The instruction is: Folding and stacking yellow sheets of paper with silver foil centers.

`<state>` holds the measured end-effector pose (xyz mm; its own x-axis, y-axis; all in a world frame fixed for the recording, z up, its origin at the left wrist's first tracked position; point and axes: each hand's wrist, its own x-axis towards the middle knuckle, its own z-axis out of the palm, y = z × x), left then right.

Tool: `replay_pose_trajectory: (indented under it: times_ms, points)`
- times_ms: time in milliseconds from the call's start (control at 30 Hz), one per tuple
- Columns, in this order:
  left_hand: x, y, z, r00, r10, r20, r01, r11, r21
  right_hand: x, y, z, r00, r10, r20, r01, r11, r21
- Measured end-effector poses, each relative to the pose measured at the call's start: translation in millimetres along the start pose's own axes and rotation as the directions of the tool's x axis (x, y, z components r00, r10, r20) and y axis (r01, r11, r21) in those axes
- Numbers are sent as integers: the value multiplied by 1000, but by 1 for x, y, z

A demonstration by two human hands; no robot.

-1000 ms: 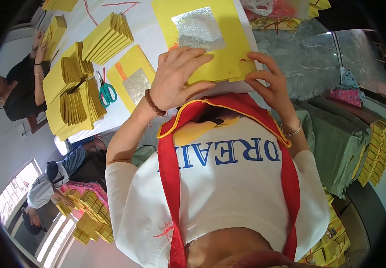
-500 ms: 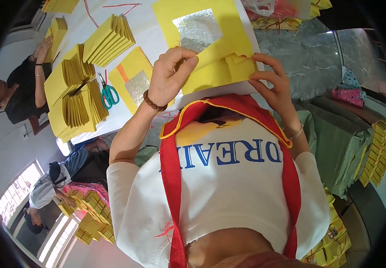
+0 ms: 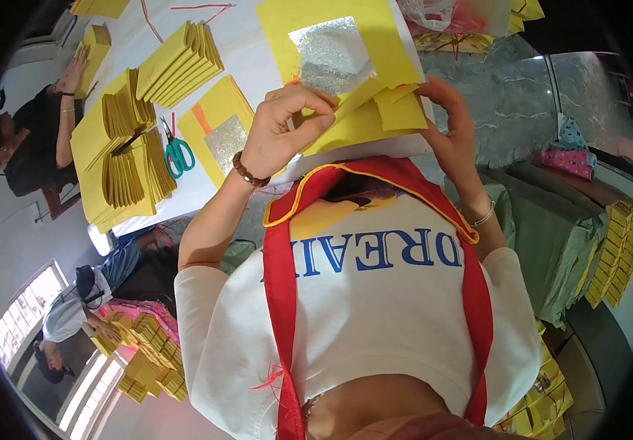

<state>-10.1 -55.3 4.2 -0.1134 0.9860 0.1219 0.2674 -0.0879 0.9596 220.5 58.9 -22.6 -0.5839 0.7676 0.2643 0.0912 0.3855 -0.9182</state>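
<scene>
A yellow paper sheet with a silver foil square lies at the table's front edge, its near part folded up in overlapping layers. My left hand, with a brown bead bracelet, pinches the folded edge between thumb and fingers. At the sheet's right side, my right hand grips the corner by a small folded flap; its fingertips are partly hidden by the paper. To the left lies a flat stack of similar yellow sheets with a foil square and an orange strip. Green-handled scissors rest beside it.
Folded yellow paper bundles and another fanned bundle cover the table's left side. A clear plastic bag sits beyond the right edge. Green-wrapped packages stand at right. Two other people work at left.
My right hand's fingers have moved from spread along the paper's right edge to curled behind its corner. My left hand has shifted slightly right, and the folded flap lies differently.
</scene>
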Motion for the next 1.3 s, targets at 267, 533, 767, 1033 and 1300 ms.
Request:
replay_pose_trajectory:
  times_ms: [267,533,767,1033,1300]
  points:
    - [1,3,0,990,105,99,-116,986,118,6,5,5,995,90,-45,-87,994,64]
    - [-2,3,1,982,116,151,-156,945,289,7,6,2,960,278,25,-275,927,255]
    - [-3,5,3,998,46,54,-56,975,215,10,0,6,981,190,48,-196,957,216]
    - [-12,4,2,976,-191,-102,192,981,-7,13,-6,6,963,260,72,-269,950,158]
    - [-8,2,-2,975,-128,-184,111,989,-98,19,3,7,990,132,42,-129,988,-82]
